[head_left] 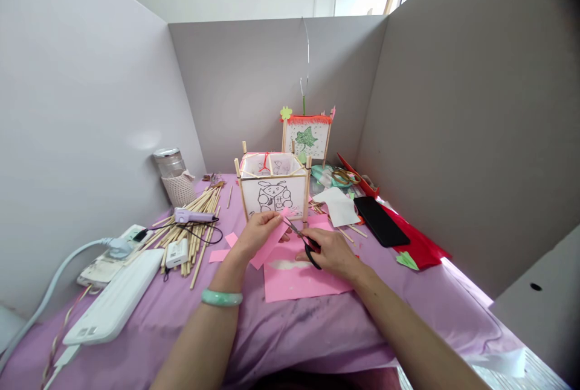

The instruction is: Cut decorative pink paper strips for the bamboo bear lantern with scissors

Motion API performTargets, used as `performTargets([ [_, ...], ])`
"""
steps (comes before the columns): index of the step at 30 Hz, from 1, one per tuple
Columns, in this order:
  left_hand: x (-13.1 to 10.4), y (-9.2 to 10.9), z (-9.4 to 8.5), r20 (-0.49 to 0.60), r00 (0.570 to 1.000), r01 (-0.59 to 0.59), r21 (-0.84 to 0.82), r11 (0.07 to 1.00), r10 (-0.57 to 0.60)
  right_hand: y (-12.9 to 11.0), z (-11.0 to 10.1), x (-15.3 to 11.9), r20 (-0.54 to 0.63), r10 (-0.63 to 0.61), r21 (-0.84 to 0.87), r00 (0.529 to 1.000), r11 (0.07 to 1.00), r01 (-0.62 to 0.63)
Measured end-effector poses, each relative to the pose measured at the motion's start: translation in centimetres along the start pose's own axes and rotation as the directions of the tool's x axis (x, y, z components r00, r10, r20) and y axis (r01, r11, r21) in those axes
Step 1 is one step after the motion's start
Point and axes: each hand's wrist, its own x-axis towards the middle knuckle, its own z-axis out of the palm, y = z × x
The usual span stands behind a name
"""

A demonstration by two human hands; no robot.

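Observation:
My left hand (260, 233) pinches a strip of pink paper (267, 248) near its upper end. Black-handled scissors (312, 255) are in my right hand (328, 251), their blades pointing up and left at the top of the strip. Beneath my hands lies a larger pink sheet (294, 286), with small pink pieces (219, 256) to its left. Just behind stands a stick-framed paper lantern (283, 198) with a line drawing of an animal on its front and a red cord on top.
On the left are wooden sticks (196, 257), a purple glue gun (193, 216), a white power bank (115, 296), a power strip (95, 272) and a jar (174, 175). A second lantern (312, 136) stands behind; a black phone (381, 221) and red material (419, 239) lie right.

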Motion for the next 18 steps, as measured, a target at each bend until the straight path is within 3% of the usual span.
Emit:
performTargets([
  [18, 0.07, 0.07, -0.09, -0.075, 0.997, 0.003, -0.015, 1.0, -0.004, 0.15, -0.07, -0.16, 0.007, -0.013, 0.019, 1.0, 1.0, 0.013],
])
